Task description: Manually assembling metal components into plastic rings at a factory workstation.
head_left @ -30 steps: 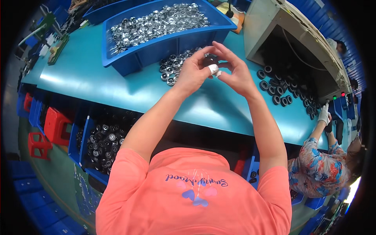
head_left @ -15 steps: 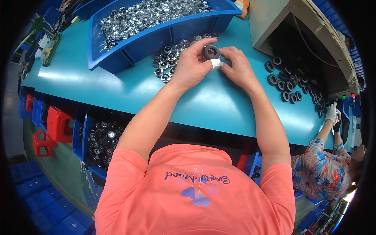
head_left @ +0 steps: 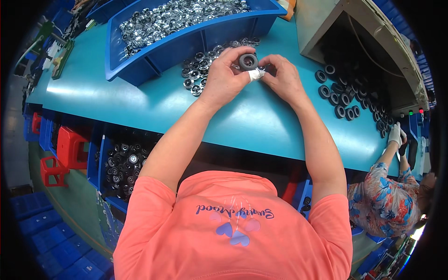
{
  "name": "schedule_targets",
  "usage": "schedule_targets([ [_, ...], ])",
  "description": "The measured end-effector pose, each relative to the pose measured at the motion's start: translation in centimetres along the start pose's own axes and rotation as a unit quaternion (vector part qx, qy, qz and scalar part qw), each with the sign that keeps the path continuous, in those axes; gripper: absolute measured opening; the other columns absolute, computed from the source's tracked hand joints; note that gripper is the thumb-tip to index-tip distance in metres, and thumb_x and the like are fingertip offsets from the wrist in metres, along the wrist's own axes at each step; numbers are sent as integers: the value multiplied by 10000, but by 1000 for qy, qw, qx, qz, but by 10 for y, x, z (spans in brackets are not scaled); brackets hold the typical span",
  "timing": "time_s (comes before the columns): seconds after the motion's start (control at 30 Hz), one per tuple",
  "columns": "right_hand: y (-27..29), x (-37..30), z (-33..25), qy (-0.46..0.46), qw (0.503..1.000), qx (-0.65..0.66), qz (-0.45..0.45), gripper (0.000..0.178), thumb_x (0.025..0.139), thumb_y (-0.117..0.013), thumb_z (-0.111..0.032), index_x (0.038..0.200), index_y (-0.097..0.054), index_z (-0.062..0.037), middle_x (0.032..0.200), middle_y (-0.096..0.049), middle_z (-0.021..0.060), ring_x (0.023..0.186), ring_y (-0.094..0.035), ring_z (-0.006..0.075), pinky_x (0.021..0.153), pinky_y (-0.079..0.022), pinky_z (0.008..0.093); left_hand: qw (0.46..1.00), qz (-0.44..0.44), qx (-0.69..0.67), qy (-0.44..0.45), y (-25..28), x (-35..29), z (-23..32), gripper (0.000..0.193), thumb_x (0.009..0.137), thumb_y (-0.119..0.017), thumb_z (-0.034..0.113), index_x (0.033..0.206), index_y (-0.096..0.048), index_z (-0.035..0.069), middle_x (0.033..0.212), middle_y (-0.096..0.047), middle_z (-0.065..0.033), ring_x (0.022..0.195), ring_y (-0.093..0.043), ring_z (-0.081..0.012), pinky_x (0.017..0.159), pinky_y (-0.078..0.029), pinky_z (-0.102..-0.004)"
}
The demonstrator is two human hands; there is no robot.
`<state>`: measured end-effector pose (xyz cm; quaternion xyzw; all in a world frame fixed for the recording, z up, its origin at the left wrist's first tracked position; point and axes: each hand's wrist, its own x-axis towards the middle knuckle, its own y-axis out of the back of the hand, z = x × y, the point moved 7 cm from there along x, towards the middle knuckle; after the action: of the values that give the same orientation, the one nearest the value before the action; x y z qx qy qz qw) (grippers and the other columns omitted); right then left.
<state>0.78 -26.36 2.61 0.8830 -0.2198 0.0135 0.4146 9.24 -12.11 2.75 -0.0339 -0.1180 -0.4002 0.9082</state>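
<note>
My left hand (head_left: 223, 78) is closed around a black tyre-like ring (head_left: 248, 62), held up above the table with its round opening facing me. Something reddish and dark shows inside the ring. White tape (head_left: 255, 74) wraps the left thumb. Close beside it, my right hand (head_left: 283, 80) pinches a small shiny round piece (head_left: 261, 68) between thumb and forefinger; the fingers cover most of it. Just left of my left hand, loose shiny clear hubs with dark centres (head_left: 196, 73) lie scattered on the teal table (head_left: 177, 116).
A blue bin (head_left: 186, 46) heaped with shiny hubs stands at the back. To the right, black rings (head_left: 345, 99) spill from a beige box-like housing (head_left: 322, 28). A co-worker's gloved hand (head_left: 395, 134) is at the far right. Below left is a crate of dark wheels (head_left: 122, 170).
The ring in my left hand has shifted slightly left and tilted. My right hand's fingers have drawn a little apart from it, and the small shiny piece between them now shows.
</note>
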Motion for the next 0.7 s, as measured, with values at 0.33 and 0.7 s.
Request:
schedule_targets([
  [0.33, 15, -6, -14, 63, 960, 259, 85, 287, 829, -699, -54, 1116, -704, -61, 1012, -587, 31, 879, -609, 125, 792, -517, 271, 931, -25, -350, 99, 5, -2, -12, 476, 1073, -419, 341, 1297, -569, -53, 1078, -625, -104, 878, -548, -163, 792, -494, -331],
  [0.7, 9, -10, -29, 46, 927, 370, 44, 372, 810, -684, 35, 1176, -660, -31, 1057, -566, 22, 963, -590, 95, 866, -510, 241, 856, -8, -489, 167, 7, -3, -25, 451, 1077, -392, 314, 1343, -524, -25, 1119, -617, -157, 896, -589, -193, 838, -539, -353],
])
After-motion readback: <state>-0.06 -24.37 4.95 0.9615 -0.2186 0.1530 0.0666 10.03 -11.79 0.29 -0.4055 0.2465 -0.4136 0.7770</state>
